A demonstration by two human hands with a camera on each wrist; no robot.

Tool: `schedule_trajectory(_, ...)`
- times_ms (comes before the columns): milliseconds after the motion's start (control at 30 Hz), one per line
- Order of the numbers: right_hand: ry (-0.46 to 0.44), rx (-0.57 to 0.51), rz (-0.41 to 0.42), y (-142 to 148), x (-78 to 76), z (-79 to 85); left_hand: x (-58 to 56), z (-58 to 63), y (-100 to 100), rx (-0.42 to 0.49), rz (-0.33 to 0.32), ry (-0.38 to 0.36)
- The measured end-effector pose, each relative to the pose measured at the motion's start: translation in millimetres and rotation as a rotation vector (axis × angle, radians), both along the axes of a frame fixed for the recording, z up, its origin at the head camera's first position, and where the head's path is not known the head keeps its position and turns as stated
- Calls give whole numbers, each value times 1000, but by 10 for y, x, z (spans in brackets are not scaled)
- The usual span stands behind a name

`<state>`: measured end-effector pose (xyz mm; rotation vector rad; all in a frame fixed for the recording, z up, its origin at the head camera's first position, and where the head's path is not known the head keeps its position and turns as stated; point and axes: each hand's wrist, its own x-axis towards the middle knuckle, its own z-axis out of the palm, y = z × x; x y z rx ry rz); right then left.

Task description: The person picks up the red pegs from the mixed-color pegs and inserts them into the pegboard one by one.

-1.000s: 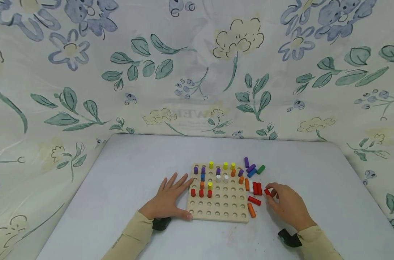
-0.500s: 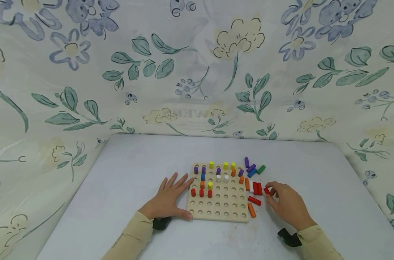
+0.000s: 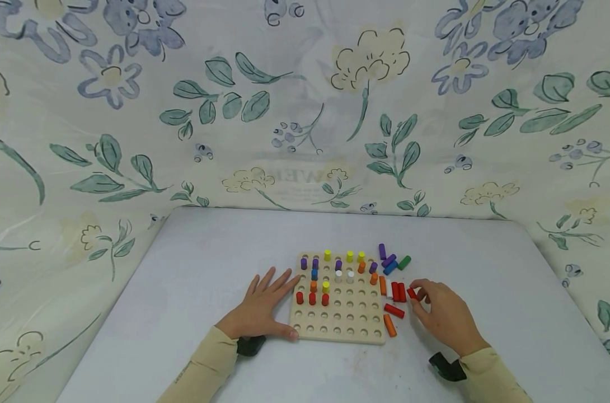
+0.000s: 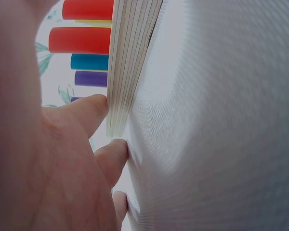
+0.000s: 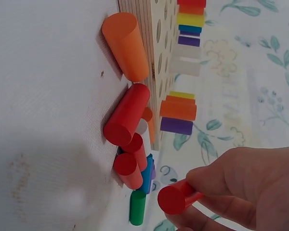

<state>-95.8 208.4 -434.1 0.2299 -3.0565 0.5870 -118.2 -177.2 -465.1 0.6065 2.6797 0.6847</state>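
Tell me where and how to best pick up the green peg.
The green peg lies on its side with a loose blue peg to its left, so probably pinch its middle across the rounded sides, from above and the right.

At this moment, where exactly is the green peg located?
In the head view, the green peg lies on the table to the right of the pegboard, near its far right corner, immediately right of the loose blue peg.
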Motion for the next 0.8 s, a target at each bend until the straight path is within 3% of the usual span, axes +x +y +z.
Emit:
schedule_trajectory(167,36,-2,3,-14,-3,7,-7,-5,-2,-9,-1,4)
schedule_trajectory(800,32,-53,-18,-98,-12,15,9,16,-6,13,-3,-3)
